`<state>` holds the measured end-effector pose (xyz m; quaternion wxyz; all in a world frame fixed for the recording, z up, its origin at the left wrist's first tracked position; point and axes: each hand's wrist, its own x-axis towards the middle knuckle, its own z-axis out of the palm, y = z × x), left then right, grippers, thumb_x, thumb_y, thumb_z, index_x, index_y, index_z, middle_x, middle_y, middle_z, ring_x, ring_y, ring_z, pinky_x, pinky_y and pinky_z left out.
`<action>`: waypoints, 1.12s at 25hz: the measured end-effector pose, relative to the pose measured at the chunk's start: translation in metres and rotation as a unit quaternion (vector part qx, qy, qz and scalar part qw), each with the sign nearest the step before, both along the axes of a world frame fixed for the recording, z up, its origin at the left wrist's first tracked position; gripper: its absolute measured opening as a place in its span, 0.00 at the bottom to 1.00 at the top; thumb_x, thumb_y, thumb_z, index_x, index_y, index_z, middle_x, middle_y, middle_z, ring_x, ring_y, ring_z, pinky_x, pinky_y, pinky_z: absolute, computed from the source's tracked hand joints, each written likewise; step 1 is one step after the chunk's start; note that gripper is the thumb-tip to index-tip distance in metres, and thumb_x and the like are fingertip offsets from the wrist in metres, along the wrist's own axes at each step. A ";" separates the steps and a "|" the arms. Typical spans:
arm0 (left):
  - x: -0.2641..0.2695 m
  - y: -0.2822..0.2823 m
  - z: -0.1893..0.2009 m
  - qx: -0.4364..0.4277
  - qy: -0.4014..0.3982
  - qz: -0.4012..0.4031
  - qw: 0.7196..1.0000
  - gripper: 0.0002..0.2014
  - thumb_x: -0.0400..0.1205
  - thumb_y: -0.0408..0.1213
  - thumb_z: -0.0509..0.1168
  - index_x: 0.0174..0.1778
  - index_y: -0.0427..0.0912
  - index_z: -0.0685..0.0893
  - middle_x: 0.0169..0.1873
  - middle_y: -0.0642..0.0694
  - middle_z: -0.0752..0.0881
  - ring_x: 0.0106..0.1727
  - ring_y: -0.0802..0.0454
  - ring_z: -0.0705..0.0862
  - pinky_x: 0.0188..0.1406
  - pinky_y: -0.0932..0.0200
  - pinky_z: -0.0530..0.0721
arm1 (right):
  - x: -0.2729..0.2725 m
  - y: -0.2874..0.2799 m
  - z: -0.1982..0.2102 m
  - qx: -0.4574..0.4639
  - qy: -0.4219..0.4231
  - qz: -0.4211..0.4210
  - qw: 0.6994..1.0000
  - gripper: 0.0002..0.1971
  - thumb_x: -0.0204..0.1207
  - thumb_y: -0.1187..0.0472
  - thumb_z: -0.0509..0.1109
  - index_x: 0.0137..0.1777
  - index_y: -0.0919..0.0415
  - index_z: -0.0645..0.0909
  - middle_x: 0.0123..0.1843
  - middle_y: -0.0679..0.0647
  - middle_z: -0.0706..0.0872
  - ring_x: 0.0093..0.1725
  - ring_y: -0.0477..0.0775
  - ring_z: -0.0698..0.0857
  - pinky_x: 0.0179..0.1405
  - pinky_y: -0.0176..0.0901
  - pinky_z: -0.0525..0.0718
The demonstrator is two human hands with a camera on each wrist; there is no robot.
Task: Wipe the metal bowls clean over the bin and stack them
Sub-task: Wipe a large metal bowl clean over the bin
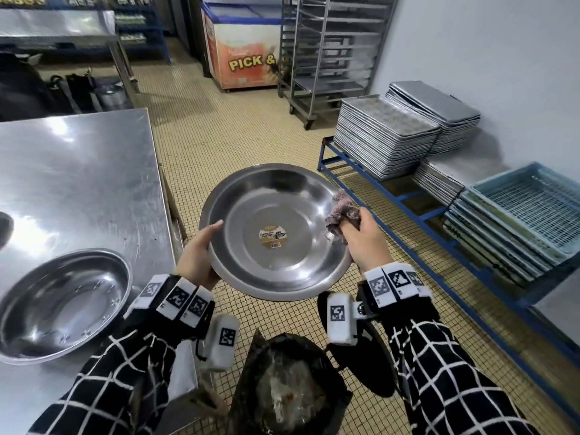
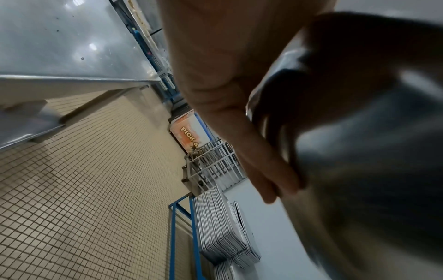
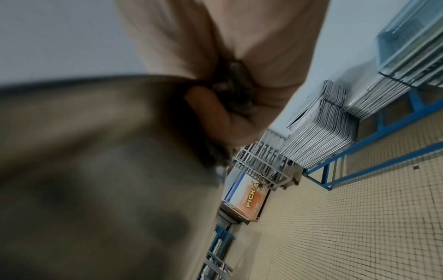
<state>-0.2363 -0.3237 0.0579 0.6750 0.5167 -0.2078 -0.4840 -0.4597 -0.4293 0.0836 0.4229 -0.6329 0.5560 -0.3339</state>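
A wide metal bowl (image 1: 276, 215) with a round label in its middle is held above the floor, just beyond the bin (image 1: 288, 390). My left hand (image 1: 201, 249) grips its left rim, thumb over the edge and fingers (image 2: 263, 166) underneath against the bowl's underside (image 2: 371, 170). My right hand (image 1: 364, 240) clutches a crumpled grey-pink cloth (image 1: 343, 211) and presses it against the bowl's right inner wall. In the right wrist view the cloth (image 3: 232, 91) shows bunched in the fist next to the blurred bowl (image 3: 95, 161). A second metal bowl (image 1: 62, 302) lies on the steel table (image 1: 78, 171) at the left.
The bin with a dark liner and scraps stands below the hands. Stacks of baking trays (image 1: 386, 136) and pale blue plastic crates (image 1: 527, 215) sit on a blue rack at the right. A tray trolley (image 1: 329, 51) and a chest freezer (image 1: 244, 48) stand behind on the tiled floor.
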 end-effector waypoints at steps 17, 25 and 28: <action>0.023 0.002 -0.014 0.014 0.016 -0.032 0.999 0.20 0.84 0.47 0.58 0.61 0.37 0.85 0.50 0.35 0.86 0.51 0.36 0.84 0.58 0.40 0.82 | 0.007 0.001 0.001 0.030 -0.069 0.025 0.997 0.06 0.81 0.60 0.64 0.56 0.56 0.75 0.49 0.52 0.86 0.47 0.51 0.86 0.40 0.40 0.81; -0.038 -0.002 -0.009 0.015 0.018 0.021 0.999 0.17 0.85 0.51 0.54 0.46 0.42 0.80 0.35 0.44 0.92 0.49 0.42 0.87 0.56 0.42 0.82 | 0.043 0.032 -0.018 0.045 -0.201 -0.128 0.970 0.10 0.82 0.63 0.61 0.61 0.58 0.67 0.51 0.51 0.81 0.43 0.42 0.83 0.24 0.23 0.77; -0.034 0.003 -0.009 0.013 -0.036 -0.040 0.998 0.22 0.79 0.56 0.59 0.56 0.39 0.78 0.51 0.38 0.89 0.55 0.37 0.86 0.57 0.43 0.84 | 0.042 0.035 -0.019 0.060 -0.207 -0.129 0.968 0.11 0.82 0.64 0.61 0.62 0.59 0.68 0.52 0.53 0.82 0.45 0.47 0.84 0.32 0.30 0.80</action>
